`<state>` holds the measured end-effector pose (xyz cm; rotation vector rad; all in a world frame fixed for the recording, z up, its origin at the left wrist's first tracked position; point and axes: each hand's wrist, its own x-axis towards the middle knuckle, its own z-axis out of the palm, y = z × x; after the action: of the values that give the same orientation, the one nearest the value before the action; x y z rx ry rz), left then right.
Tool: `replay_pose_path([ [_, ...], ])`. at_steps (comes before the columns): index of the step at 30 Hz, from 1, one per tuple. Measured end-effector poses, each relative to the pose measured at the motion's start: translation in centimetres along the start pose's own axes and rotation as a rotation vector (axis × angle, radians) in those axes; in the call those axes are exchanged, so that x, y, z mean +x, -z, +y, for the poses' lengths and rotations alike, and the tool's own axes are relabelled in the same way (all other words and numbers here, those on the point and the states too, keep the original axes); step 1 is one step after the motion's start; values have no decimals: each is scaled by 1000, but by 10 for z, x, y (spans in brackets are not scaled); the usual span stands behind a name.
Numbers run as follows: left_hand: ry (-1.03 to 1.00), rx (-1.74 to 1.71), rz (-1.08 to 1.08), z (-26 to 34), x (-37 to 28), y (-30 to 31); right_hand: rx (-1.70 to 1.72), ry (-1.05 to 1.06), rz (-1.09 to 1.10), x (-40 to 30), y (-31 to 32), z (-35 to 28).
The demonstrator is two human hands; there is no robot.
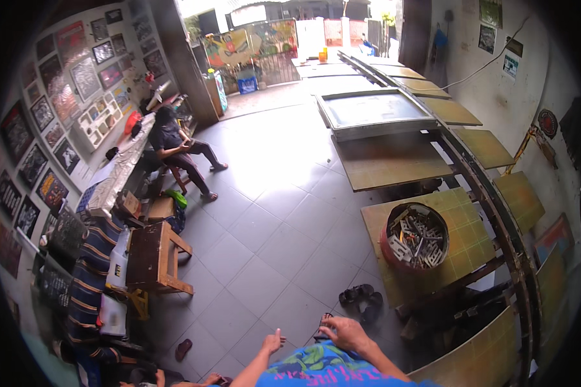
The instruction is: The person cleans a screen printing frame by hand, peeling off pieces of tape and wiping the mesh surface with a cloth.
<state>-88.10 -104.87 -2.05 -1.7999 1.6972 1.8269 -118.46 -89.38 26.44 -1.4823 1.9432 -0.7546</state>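
Note:
My left hand [273, 342] hangs in front of my blue printed shirt [314, 364], thumb raised and nothing in its grip. On the other side, my right hand [344, 334] is held near the shirt with its fingers loosely bent and apart, also without anything in it. Dark sandals [361, 300] lie on the tiled floor just beyond the right hand. Further to the right, a round red tub [386, 251] full of metal hinge-like parts [419, 237] stands on a flat board [465, 217]; neither hand touches it.
Boards line a long metal rail [474, 174]; a framed screen [382, 109] rests across them further off. A seated person [169, 135] is at the left bench. Closer are a wooden stool [147, 256], a lone sandal [183, 349] and another person's limbs [160, 377].

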Motion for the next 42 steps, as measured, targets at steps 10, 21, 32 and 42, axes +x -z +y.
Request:
replay_pose_path([
  [10,411,-121,317,54,106,114,-426,76,-156,279,118,60],
  [21,420,-260,142,245,342,232,-101,146,207,562,143,6],
  [32,-592,-192,134,847,569,274,215,-447,1459,667,291,135],
  [42,-1038,-80,-138,1186,650,129,545,-827,1600,707,335,240],
])
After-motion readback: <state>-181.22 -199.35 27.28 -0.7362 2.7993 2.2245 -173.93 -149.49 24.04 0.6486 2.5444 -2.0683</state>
